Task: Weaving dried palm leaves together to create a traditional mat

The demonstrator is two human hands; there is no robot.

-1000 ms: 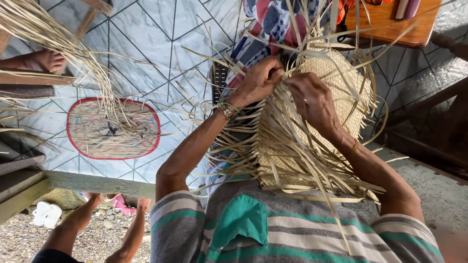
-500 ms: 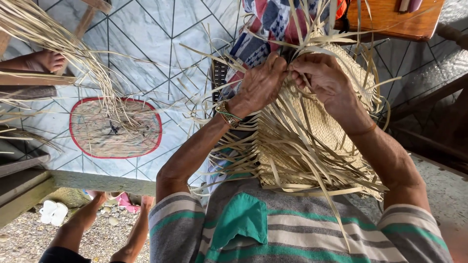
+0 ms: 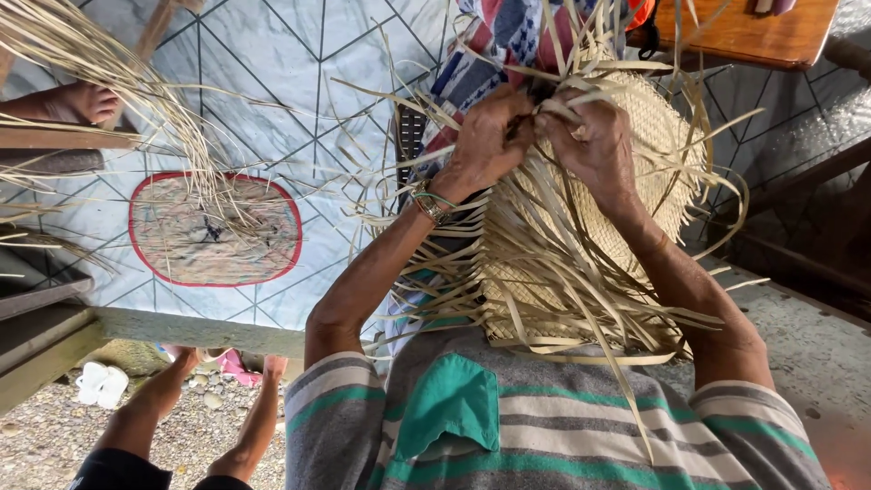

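- Held at chest height, just above the striped grey-and-green shirt (image 3: 544,426): a half-woven pale straw mat with long loose strips (image 3: 581,245) fanning out on every side.
- Strip ends splayed left over the pale blue tiled floor with dark line pattern (image 3: 272,82), right toward the dark wooden beam (image 3: 798,181), down across the shirt front.
- Little free room at the top edge: brown wooden tabletop (image 3: 735,32) close above the weave, patterned red-and-blue cloth (image 3: 494,41) just behind the hands.
- More open floor to the left, around the oval woven mat with red border (image 3: 213,231), well apart from the work.
- Left hand (image 3: 485,141) raised, forearm angled up from the elbow, beaded wristband (image 3: 428,201) on the wrist, fingers curled shut on a few strips at the upper edge.
- Right hand (image 3: 590,136) beside it, knuckles nearly touching, fingers pinched closed on strips too.
- Far left: another person's bare foot (image 3: 77,102) by a loose straw bundle (image 3: 109,63).
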